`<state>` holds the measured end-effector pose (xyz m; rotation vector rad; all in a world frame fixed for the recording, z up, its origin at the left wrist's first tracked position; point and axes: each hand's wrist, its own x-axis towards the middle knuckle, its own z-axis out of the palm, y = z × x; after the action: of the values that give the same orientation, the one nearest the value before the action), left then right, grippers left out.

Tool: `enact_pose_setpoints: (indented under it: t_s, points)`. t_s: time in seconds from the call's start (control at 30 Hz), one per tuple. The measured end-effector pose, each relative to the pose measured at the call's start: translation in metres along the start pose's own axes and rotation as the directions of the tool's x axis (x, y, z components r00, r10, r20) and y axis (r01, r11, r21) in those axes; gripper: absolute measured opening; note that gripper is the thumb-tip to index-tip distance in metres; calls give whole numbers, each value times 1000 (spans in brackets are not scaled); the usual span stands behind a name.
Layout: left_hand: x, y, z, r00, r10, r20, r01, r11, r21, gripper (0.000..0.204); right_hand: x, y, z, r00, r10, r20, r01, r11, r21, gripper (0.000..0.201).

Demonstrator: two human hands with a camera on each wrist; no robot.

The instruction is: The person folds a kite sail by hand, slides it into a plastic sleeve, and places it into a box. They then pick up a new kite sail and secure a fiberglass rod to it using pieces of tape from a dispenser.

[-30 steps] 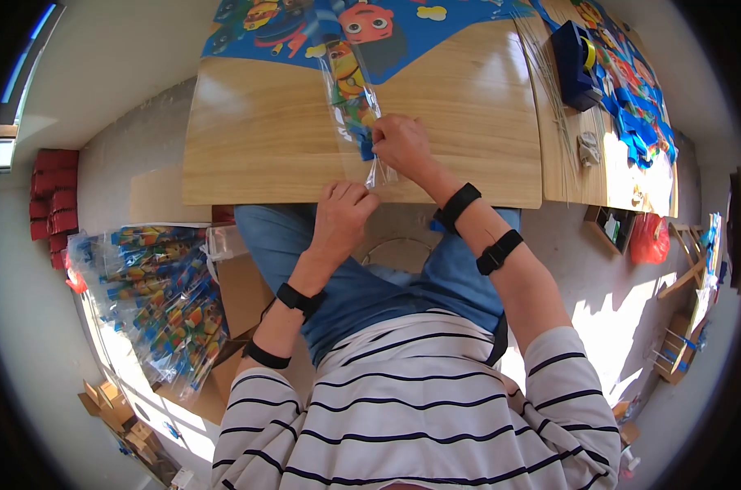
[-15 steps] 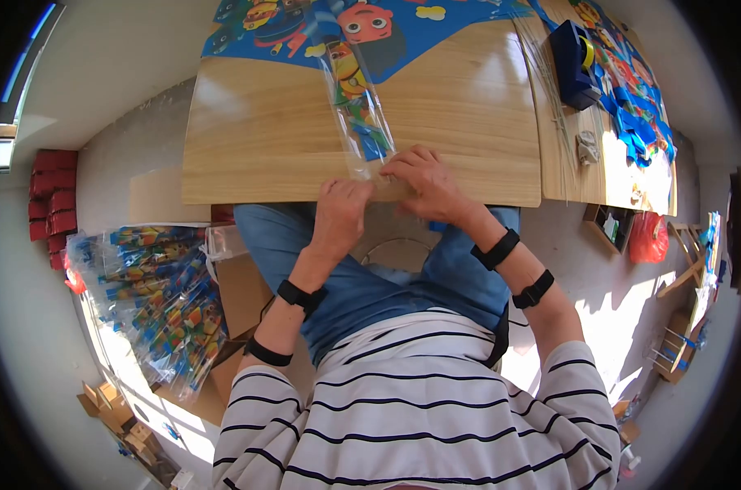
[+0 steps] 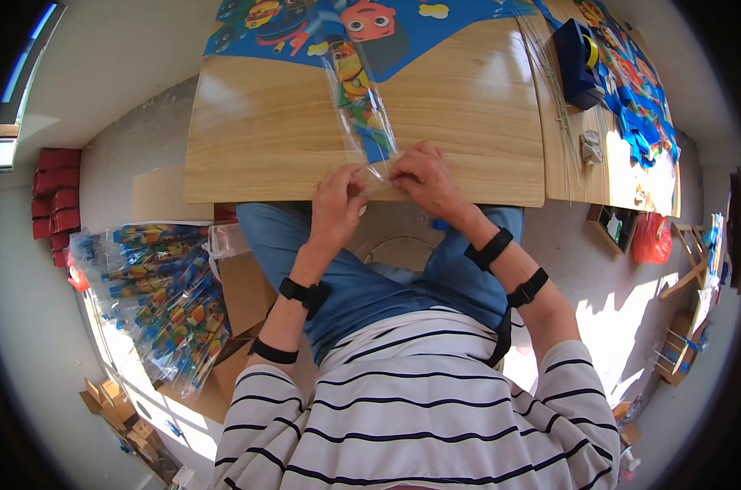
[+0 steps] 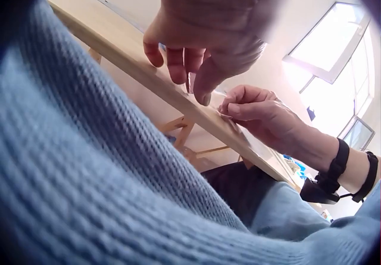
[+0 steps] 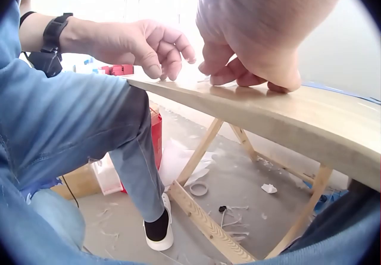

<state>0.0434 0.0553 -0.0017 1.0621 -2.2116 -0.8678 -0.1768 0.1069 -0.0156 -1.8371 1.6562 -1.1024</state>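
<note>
Working in a sunlit room at a pale wood tabletop [image 3: 468, 122], w/ a blue printed sheet [image 3: 468, 28] spread at the far side and a tape dispenser [image 3: 577, 69] off to the right. Looking at a clear sleeve [image 3: 352, 147] running lengthwise down near the front edge, w/ a folded print [image 3: 356, 86] inside, stopping just short of the sleeve's near end. Right hand [image 3: 429, 181]: thumb and index finger pinching, prob. at the sleeve's near right corner. Left hand [image 3: 334, 204]: just across from the right, thumb apart from loosely bent fingers, nothing plainly gripped (poss. a sliver of film btwn, too small to tell).

To do this end well: pinch lightly and low, b/c of thin film, prob. slippery and quick to crease. Work up on the wood rather than past the edge, for support. Bring left fingertips down flat on the opposite corner, then even up both sides before any folding or sealing. Smooth trapped air out toward the near end, esp. along the edges, w/o dragging or bending the print.
</note>
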Motion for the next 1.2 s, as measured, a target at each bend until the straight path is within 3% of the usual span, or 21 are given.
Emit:
enact_pose_setpoints:
  t_s: [0.1,0.2,0.3,0.4,0.5,0.6,0.7,0.8,0.9,1.0,1.1,1.2]
  points:
    - [6,-3,3,990,-138,40,142,980,-140,46,0,-2,1,999,36,-13,-36,999,14,14]
    - [8,3,3,985,-171,11,171,968,-183,43,1,-5,3,997,71,-29,-70,997,32,15]
    - [8,-1,9,990,-135,-45,126,978,-166,45,1,-5,6,996,72,-57,-71,997,27,14]
    - [12,-3,10,993,-26,-116,28,1000,11,46,1,-6,7,994,72,-78,-71,997,16,14]
    - [13,9,3,973,-211,-89,203,975,-92,43,1,-5,9,993,59,-99,-58,998,7,16]
    - [6,17,-7,978,-198,-63,198,980,-16,43,-1,-4,11,992,59,-108,-59,998,5,18]
    - [-11,33,-18,992,122,21,-124,963,240,45,-2,-3,13,990,46,-132,-46,999,5,20]
    - [-24,50,-20,958,188,214,-235,946,222,52,-4,-2,16,987,32,-158,-29,999,22,20]
    - [-26,55,-15,945,218,242,-281,922,265,56,-6,-3,17,982,17,-188,-13,1000,25,18]
    - [-25,50,-18,967,176,185,-221,941,257,58,-9,-1,16,980,24,-198,-16,999,43,15]
    - [-15,34,-18,995,90,-43,-84,988,132,55,-13,-2,16,978,41,-203,-25,997,79,13]
    - [-4,20,-16,985,-164,-58,163,986,-20,48,-14,-7,15,977,35,-209,-15,995,96,13]
